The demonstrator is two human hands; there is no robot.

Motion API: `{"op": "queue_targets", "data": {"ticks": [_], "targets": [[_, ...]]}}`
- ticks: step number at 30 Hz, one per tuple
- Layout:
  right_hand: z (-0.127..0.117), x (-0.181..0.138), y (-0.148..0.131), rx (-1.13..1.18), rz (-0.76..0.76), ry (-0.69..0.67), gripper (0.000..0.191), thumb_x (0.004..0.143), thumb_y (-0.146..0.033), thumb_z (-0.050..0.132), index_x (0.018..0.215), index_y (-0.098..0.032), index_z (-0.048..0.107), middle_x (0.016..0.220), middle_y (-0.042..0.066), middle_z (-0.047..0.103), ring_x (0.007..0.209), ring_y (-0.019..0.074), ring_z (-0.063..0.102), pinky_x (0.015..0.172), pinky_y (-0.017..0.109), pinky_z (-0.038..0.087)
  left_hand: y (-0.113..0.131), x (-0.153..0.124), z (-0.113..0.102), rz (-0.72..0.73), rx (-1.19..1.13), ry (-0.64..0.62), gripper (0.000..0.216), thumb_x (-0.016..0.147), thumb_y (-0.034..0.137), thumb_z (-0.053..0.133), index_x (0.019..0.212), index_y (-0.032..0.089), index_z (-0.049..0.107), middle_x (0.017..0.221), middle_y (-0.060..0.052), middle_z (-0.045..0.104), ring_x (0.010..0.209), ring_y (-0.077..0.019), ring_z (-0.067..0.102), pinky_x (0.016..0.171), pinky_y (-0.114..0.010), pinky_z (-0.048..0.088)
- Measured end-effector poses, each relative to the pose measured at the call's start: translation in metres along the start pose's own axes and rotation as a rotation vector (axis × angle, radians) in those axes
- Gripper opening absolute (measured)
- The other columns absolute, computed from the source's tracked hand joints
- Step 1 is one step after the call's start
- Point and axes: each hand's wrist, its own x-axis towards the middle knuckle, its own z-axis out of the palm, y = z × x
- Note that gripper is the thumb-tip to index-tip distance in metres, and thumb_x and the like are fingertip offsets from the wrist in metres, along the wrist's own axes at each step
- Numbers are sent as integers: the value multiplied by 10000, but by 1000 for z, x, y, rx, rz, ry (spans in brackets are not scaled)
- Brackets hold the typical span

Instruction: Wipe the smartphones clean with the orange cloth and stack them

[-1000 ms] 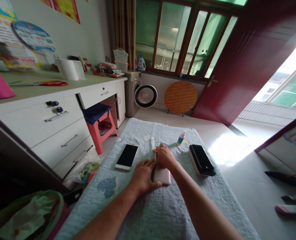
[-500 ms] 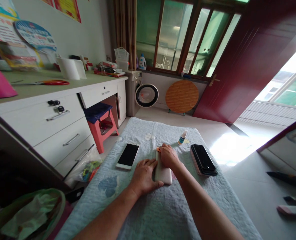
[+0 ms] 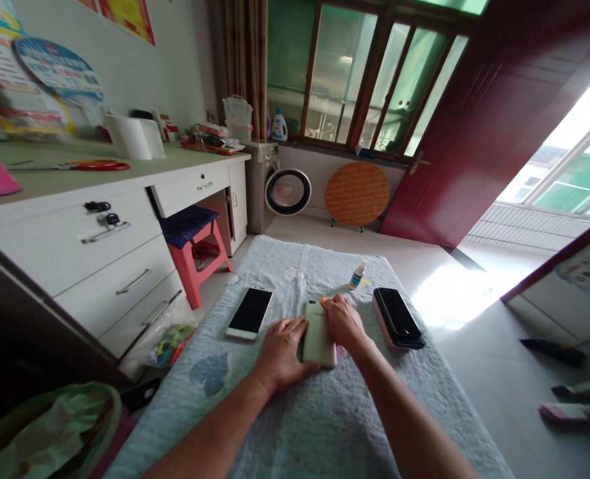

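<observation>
A pale smartphone [image 3: 318,336] lies face down on the cloth-covered table, its camera end pointing away from me. My left hand [image 3: 282,349] braces it, fingers along the left edge and thumb at the near end. My right hand [image 3: 345,320] is closed over a small orange wiping cloth [image 3: 324,302], mostly hidden under the fingers, at the phone's upper right edge. To the left lies a white smartphone with a dark screen [image 3: 250,313]. Beyond my right hand stands a small spray bottle [image 3: 358,275]. On the right is a stack of phones [image 3: 398,317], a black one on top.
A light blue quilted cloth [image 3: 304,419] covers the table. Left of it are a white desk [image 3: 110,256], a pink stool [image 3: 198,259] and a waste bin [image 3: 118,416]. Behind stand a washing machine [image 3: 261,179] with its door open and a round wooden tabletop [image 3: 357,194].
My right hand has slid right across the phone's back to its right edge, taking the orange cloth along and uncovering the camera end. My left hand keeps its place on the phone.
</observation>
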Motion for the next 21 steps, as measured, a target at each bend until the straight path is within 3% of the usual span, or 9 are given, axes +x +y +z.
{"op": "queue_targets", "data": {"ticks": [6,15,21], "targets": [[5,-24,-10,52,-90,27,283,940,-216,374,1121,-214,591,1172,86,528,976,183,511,792,251,390,-2,0,1,-13,16,-20,878,589,624,726,1324,193,515,1366,-99,541,1247,-342,454,1076,-453,326],[-3,-62,-19,152,-333,-85,293,926,-290,460,1178,-317,607,1118,14,581,940,157,525,799,217,387,-4,-1,3,-30,27,-47,809,638,562,720,1351,252,495,1410,-70,504,1272,-321,436,1089,-451,305],[4,-43,-2,156,-214,-5,328,975,-267,368,1197,-294,607,1185,27,568,965,163,503,845,228,374,-3,0,1,-20,41,-55,872,605,571,743,1364,231,482,1400,-81,512,1272,-325,432,1090,-449,311]]}}
